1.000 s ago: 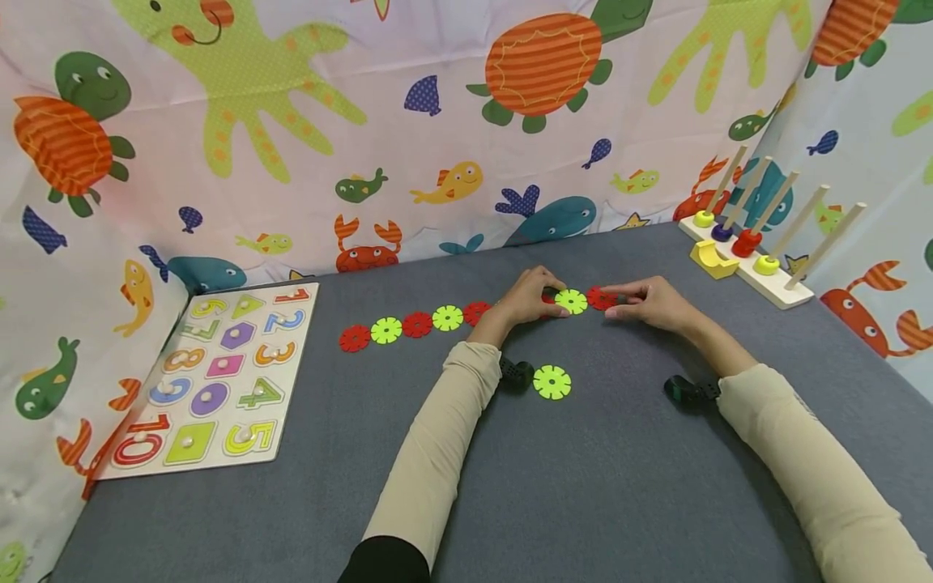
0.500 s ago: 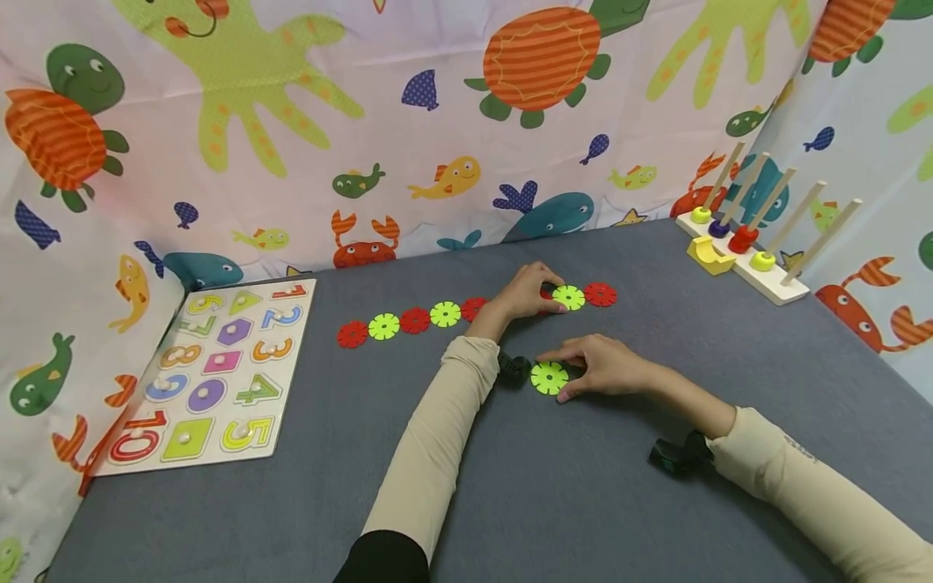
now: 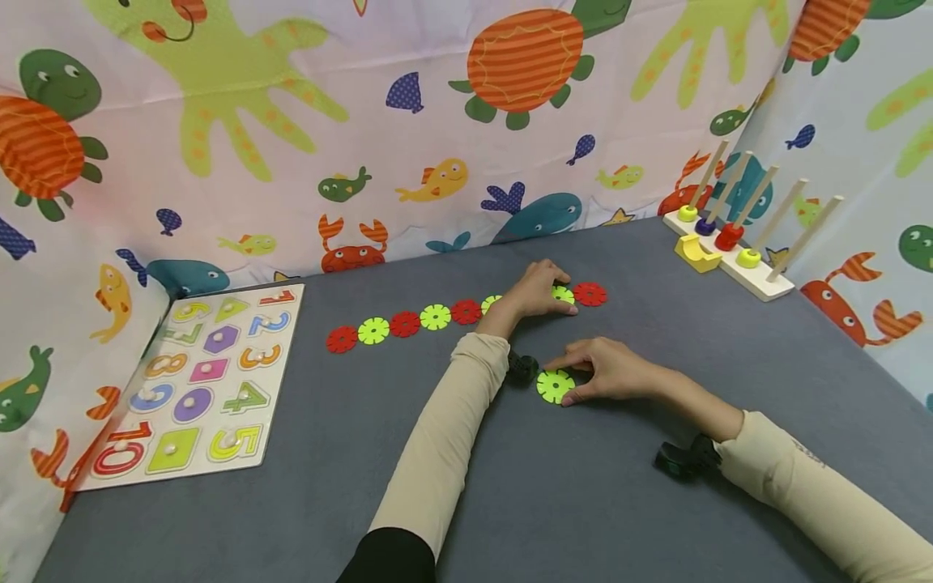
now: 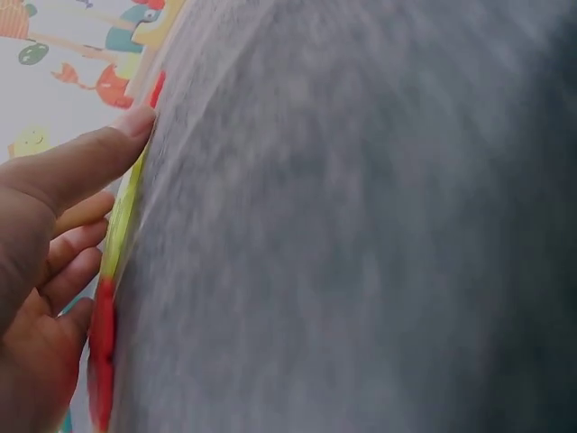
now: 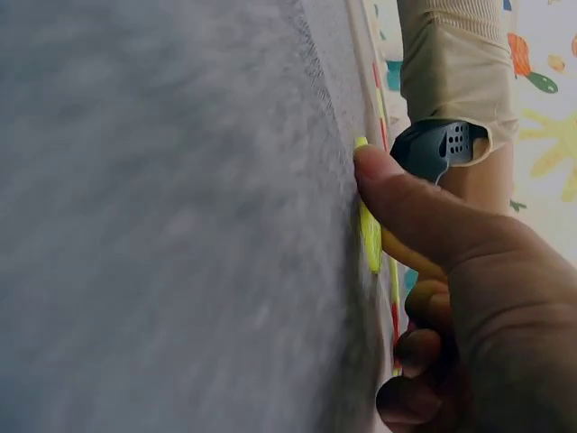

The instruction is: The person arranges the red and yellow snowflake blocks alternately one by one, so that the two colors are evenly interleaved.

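Note:
A row of red and yellow-green notched discs [image 3: 404, 323] lies edge to edge on the table, its middle partly hidden behind my left hand [image 3: 532, 293]. That hand's thumb and fingers pinch a yellow-green disc [image 3: 563, 295] near the row's right end; the left wrist view shows its thumb [image 4: 126, 131] on the disc's edge. A red disc [image 3: 590, 293] ends the row just beyond the fingertips. Closer to me, my right hand [image 3: 619, 370] pinches a separate yellow-green disc [image 3: 555, 388] by its edges, thumb on the near side, index finger on the far side.
At the left lies a board puzzle [image 3: 197, 380] of numbers and shapes. A wooden peg stacker [image 3: 758, 279] with coloured rings stands at the back right, a yellow curved block [image 3: 697, 253] beside it. A printed sea-animal cloth [image 3: 291, 121] hangs behind the grey table [image 3: 328, 486].
My right hand has left the red end disc, come toward me and taken hold of the separate yellow-green disc, shifting it slightly right. My left hand has moved slightly right along the row.

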`<state>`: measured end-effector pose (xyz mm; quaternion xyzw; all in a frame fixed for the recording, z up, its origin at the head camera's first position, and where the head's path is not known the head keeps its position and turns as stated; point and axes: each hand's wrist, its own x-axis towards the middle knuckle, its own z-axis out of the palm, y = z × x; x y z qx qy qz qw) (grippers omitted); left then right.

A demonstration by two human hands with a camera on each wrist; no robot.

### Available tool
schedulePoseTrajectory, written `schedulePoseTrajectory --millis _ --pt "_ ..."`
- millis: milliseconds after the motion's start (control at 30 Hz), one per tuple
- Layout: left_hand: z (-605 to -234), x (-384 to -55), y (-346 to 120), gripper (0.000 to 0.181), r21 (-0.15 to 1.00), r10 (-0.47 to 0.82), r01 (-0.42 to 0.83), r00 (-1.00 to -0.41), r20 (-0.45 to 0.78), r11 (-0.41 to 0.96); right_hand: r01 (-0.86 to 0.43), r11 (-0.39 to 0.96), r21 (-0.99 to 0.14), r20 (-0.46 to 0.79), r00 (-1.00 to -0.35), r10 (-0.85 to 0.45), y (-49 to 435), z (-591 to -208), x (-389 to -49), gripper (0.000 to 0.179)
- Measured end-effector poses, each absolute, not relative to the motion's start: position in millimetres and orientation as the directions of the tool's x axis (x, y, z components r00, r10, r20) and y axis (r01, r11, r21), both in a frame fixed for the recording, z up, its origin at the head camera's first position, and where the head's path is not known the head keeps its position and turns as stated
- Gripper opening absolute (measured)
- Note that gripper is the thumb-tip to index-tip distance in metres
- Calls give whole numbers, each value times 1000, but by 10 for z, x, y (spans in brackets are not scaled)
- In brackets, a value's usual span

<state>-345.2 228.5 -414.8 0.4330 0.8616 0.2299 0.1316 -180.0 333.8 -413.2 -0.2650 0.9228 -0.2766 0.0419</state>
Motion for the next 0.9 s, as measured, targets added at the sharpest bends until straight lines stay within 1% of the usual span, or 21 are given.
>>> schedulePoseTrajectory --millis 100,167,267,400,533,633,700,767,900 --pt "-4166 -3450 2324 57 520 797 676 -604 -16 522 -519 680 -519 120 -831 -542 3397 -4135 -1745 41" --pt "-4177 -3442 2344 56 532 796 671 -605 -9 516 -532 660 -530 140 -823 -550 3440 -4138 -1722 39" --pt "-4184 -3423 2376 53 549 800 667 -600 -3 503 -492 644 -586 156 -848 -506 3551 -4113 -1716 38" --pt "-4187 -3400 2417 48 561 805 670 -594 11 487 -386 652 -652 181 -915 -361 3827 -4043 -1804 41" --pt "-4189 -3402 2428 44 565 800 668 -600 23 485 -268 715 -646 175 -964 -203 4146 -4032 -2001 41" --pt "-4186 -3398 2435 43 569 796 663 -605 24 487 -153 746 -648 153 -986 -69 4354 -4061 -2152 39" --pt "-4183 -3390 2439 43 569 793 659 -609 22 491 -83 741 -666 132 -991 7 4456 -4082 -2235 40" --pt "-4181 -3384 2443 43 569 786 652 -618 16 501 -34 728 -685 108 -993 55 4528 -4102 -2302 41" --pt "-4180 -3383 2449 43 560 775 643 -632 3 522 5 729 -685 75 -994 77 4600 -4137 -2383 45"
